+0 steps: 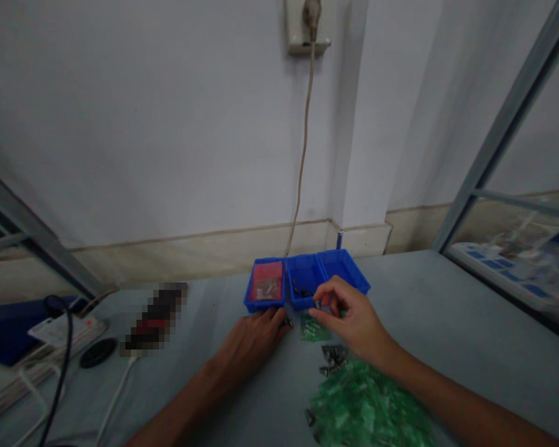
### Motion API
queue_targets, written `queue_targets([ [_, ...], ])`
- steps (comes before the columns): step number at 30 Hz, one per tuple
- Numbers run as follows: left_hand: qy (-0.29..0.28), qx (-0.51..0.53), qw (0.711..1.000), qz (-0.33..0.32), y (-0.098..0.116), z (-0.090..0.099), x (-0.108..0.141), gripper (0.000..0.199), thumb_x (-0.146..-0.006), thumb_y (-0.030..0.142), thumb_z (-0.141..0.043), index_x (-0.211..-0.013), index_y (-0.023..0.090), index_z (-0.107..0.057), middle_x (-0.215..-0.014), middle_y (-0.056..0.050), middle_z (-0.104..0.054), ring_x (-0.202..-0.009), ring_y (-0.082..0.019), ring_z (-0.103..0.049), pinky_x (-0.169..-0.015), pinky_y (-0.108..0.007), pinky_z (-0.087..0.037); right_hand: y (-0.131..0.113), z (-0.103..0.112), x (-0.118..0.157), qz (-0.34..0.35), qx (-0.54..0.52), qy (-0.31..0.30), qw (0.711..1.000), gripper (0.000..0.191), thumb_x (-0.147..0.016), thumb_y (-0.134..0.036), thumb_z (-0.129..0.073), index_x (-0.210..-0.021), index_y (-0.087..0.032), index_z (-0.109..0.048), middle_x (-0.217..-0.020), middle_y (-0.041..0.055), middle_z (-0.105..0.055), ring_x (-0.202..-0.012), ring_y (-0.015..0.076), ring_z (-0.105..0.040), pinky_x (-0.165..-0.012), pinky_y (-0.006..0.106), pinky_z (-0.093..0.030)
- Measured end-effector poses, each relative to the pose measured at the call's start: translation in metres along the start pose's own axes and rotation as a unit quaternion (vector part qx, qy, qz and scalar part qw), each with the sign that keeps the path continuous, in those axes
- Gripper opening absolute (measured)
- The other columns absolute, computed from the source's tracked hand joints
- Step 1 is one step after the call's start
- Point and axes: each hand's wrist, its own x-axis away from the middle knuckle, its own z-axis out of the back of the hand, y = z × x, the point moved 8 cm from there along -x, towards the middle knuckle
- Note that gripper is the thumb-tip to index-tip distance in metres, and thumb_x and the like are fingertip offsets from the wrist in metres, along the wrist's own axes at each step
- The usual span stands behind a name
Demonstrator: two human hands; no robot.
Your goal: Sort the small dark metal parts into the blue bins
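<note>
dim grey light | soft shadows on wall (205, 124) | corners darkened | green packets (372, 410) blurred | pixelated patch (156, 320) left

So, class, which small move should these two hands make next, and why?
I'd perhaps have the right hand set down the small piece it seems to pinch beside the left hand, since small metal parts already lie there, close by.

No lettering or numbers can be read

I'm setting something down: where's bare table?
Bare grey tabletop: between right hand and slanted grey metal post; left of the left hand. Crowded: in front of the blue plastic bins, with green plastic packets and small metal parts.
</note>
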Motion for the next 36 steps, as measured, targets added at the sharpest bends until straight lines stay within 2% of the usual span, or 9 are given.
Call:
queue_targets([
  [5,-0.007,-0.002,1.000,0.000,0.001,0.002,0.000,0.022,-0.105,0.035,-0.040,-0.116,0.022,-0.054,-0.106,-0.006,-0.068,-0.089,-0.023,-0.069,-0.067,-0.032,-0.055,-0.001,-0.002,0.003,0.017,0.043,0.003,0.999,0.017,-0.083,-0.025,-0.076,-0.091,-0.023,-0.061,-0.078,-0.0031,-0.052,-0.063,0.0131,-0.045,-0.059,0.026,-0.036],
  [13,0.004,-0.001,1.000,0.001,-0.001,-0.002,0.000,0.023,-0.105,0.037,-0.039,-0.117,0.023,-0.053,-0.106,-0.006,-0.068,-0.091,-0.024,-0.069,-0.068,-0.033,-0.055,0.006,0.004,-0.003,-0.025,-0.007,0.022,0.999,0.011,-0.091,-0.031,-0.067,-0.099,-0.024,-0.066,-0.086,0.0007,-0.058,-0.070,0.0171,-0.052,-0.063,0.028,-0.040],
  [17,-0.004,-0.004,1.000,0.003,-0.002,-0.004,0.000,0.022,-0.105,0.036,-0.039,-0.116,0.023,-0.054,-0.107,-0.007,-0.068,-0.093,-0.024,-0.068,-0.069,-0.033,-0.055,0.019,0.009,-0.007,-0.064,-0.042,0.038,0.996,0.014,-0.092,-0.034,-0.064,-0.102,-0.025,-0.062,-0.087,0.0002,-0.057,-0.067,0.0163,-0.050,-0.061,0.028,-0.039],
  [19,-0.002,-0.006,1.000,0.004,-0.002,-0.002,0.000,0.022,-0.105,0.036,-0.039,-0.116,0.023,-0.053,-0.107,-0.007,-0.068,-0.092,-0.024,-0.068,-0.069,-0.033,-0.055,0.023,0.013,-0.008,-0.059,-0.027,0.058,0.996,0.013,-0.093,-0.032,-0.062,-0.103,-0.025,-0.060,-0.090,0.0002,-0.058,-0.069,0.0165,-0.052,-0.063,0.028,-0.041],
  [21,-0.004,-0.003,1.000,0.003,-0.001,-0.001,0.000,0.022,-0.105,0.036,-0.039,-0.116,0.023,-0.053,-0.109,-0.007,-0.068,-0.092,-0.024,-0.068,-0.069,-0.033,-0.056,0.024,0.016,-0.008,-0.047,0.010,0.065,0.997,0.011,-0.094,-0.029,-0.060,-0.104,-0.025,-0.058,-0.093,0.0004,-0.060,-0.072,0.0172,-0.055,-0.067,0.029,-0.042],
  [25,-0.010,-0.003,1.000,0.002,0.000,0.000,-0.001,0.022,-0.105,0.035,-0.040,-0.116,0.022,-0.054,-0.109,-0.007,-0.067,-0.093,-0.024,-0.068,-0.069,-0.032,-0.055,0.019,0.016,-0.008,-0.017,0.122,0.040,0.992,0.009,-0.095,-0.024,-0.057,-0.105,-0.025,-0.059,-0.093,0.0013,-0.062,-0.076,0.0187,-0.059,-0.072,0.032,-0.046],
  [28,-0.005,0.000,1.000,0.002,0.000,-0.001,-0.001,0.022,-0.105,0.036,-0.041,-0.116,0.022,-0.053,-0.108,-0.007,-0.067,-0.094,-0.024,-0.068,-0.069,-0.032,-0.055,0.012,0.013,-0.006,0.026,0.254,0.024,0.967,0.015,-0.098,-0.022,-0.052,-0.109,-0.024,-0.061,-0.103,0.0054,-0.063,-0.090,0.0229,-0.063,-0.081,0.035,-0.048],
  [31,0.000,0.000,1.000,0.001,-0.001,-0.002,-0.001,0.021,-0.105,0.036,-0.041,-0.114,0.022,-0.053,-0.107,-0.007,-0.067,-0.093,-0.024,-0.067,-0.069,-0.032,-0.055,0.014,0.007,-0.004,0.043,0.364,0.004,0.931,0.021,-0.101,-0.022,-0.047,-0.115,-0.024,-0.061,-0.109,0.0089,-0.062,-0.095,0.0253,-0.065,-0.081,0.037,-0.050],
  [36,0.004,0.001,1.000,0.000,-0.001,-0.003,0.000,0.021,-0.105,0.036,-0.040,-0.115,0.023,-0.053,-0.107,-0.006,-0.067,-0.091,-0.024,-0.068,-0.069,-0.032,-0.055,0.024,0.002,-0.002,0.045,0.423,-0.021,0.905,0.025,-0.103,-0.024,-0.044,-0.121,-0.023,-0.061,-0.110,0.0097,-0.062,-0.091,0.0247,-0.066,-0.077,0.036,-0.052],
])
